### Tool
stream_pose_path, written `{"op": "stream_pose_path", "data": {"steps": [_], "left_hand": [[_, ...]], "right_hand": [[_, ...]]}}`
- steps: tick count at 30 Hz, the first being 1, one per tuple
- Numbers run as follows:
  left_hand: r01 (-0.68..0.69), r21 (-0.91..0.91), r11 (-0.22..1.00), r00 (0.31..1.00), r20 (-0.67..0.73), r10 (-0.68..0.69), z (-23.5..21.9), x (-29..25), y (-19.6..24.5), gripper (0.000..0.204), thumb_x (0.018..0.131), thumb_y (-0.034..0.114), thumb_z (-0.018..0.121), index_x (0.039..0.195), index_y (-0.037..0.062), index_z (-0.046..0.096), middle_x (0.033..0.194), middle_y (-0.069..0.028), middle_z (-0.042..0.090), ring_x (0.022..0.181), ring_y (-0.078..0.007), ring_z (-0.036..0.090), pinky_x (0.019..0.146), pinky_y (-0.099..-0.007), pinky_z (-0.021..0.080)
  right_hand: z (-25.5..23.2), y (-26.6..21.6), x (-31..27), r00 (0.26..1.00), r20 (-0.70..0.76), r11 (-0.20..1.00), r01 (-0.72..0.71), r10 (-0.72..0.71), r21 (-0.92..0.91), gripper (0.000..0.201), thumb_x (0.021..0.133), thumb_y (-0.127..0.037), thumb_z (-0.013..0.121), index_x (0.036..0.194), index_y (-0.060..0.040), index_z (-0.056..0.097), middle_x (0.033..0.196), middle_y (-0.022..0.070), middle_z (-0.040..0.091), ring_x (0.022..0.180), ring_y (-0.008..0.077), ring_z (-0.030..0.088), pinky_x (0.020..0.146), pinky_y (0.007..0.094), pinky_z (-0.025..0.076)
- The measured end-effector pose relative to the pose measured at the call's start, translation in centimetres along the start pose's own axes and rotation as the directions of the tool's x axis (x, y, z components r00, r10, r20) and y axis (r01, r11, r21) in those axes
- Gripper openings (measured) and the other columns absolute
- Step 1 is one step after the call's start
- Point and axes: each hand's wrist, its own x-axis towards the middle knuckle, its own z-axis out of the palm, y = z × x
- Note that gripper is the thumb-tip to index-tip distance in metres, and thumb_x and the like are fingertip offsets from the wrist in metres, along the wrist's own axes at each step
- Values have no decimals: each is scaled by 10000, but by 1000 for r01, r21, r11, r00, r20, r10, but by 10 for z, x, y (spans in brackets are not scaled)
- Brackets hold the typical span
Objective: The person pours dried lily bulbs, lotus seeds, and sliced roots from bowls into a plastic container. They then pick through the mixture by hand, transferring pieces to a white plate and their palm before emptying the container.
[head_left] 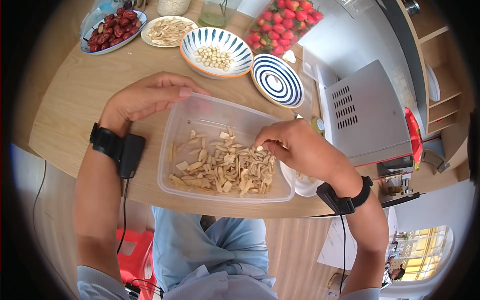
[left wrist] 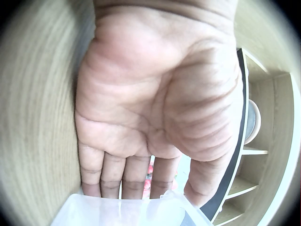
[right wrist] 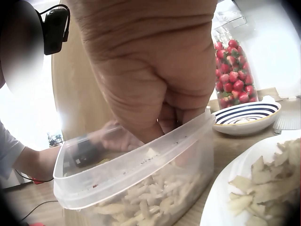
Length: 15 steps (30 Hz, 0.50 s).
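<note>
A clear plastic container (head_left: pixel 172 145) sits on the table's near part, holding many pale dried slices (head_left: pixel 230 172). My left hand (head_left: pixel 155 95) is at its far left corner, thumb by the rim. In the left wrist view the fingers (left wrist: pixel 136 176) extend straight, their tips hidden behind the translucent wall. My right hand (head_left: pixel 295 147) reaches in over the right side and pinches a small whitish piece (head_left: pixel 259 148) between thumb and fingertips. In the right wrist view its fingertips are partly hidden by the container's rim. A white plate (right wrist: pixel 221 188) with pale flat pieces stands right beside the container.
Along the back stand a plate of red dates (head_left: pixel 112 31), a plate of pale slices (head_left: pixel 170 31), a bowl (head_left: pixel 240 47) of round cream-coloured seeds and a blue-ringed dish (head_left: pixel 280 82). Strawberries (head_left: pixel 285 25) fill a clear container behind. A grey appliance (head_left: pixel 370 110) stands at the right.
</note>
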Motion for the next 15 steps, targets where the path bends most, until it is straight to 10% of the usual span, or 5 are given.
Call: {"op": "stream_pose_path", "data": {"steps": [11, 15], "left_hand": [[-11, 2, 1000, 1000, 22, 11, 2, 1, 2, 486, 1040, 291, 672, 1359, -75, 640, 1304, -191, 717, 1239, -256, 681, 1117, -381, 498], [1, 0, 1000, 1000, -3, -1, 3, 0, 2, 471, 1037, 290, 680, 1350, -61, 655, 1292, -161, 724, 1220, -222, 681, 1102, -362, 501]], "right_hand": [[-39, 9, -81, 916, -211, 860, -215, 342, 462, 125, 1011, 26, 671, 1111, 6, 743, 1019, 31, 758, 908, 71, 688, 767, 256, 589], [-35, 37, -104, 848, -190, 838, -408, 495, 362, 127, 996, 39, 681, 1105, 14, 741, 1034, 34, 762, 902, 87, 695, 799, 261, 584]]}}
